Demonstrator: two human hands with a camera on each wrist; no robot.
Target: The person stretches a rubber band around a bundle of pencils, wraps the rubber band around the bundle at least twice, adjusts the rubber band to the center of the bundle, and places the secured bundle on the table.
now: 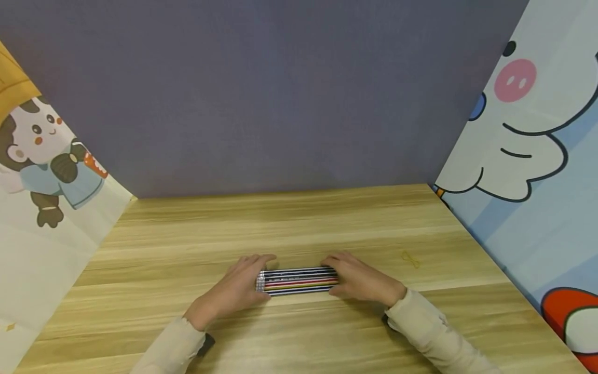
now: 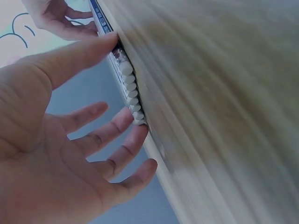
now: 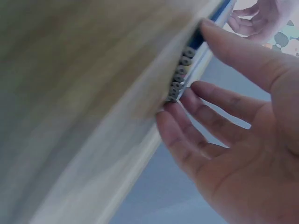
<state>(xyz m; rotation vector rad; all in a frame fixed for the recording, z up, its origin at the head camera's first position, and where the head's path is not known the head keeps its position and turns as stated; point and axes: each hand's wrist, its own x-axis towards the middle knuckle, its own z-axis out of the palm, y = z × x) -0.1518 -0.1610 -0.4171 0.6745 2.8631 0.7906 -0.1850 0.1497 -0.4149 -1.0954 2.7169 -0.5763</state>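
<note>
Several pencils lie side by side in a flat row on the wooden table, striped dark, red and yellow. My left hand grips the row's left end, thumb on the near side and fingers on the far side. White eraser ends show between thumb and fingers in the left wrist view. At the other end my right hand holds the row the same way. The unsharpened pencil ends face that palm in the right wrist view.
A thin yellow rubber band lies on the table, right of the right hand. A grey panel stands along the back edge. Cartoon-printed walls flank the table on both sides.
</note>
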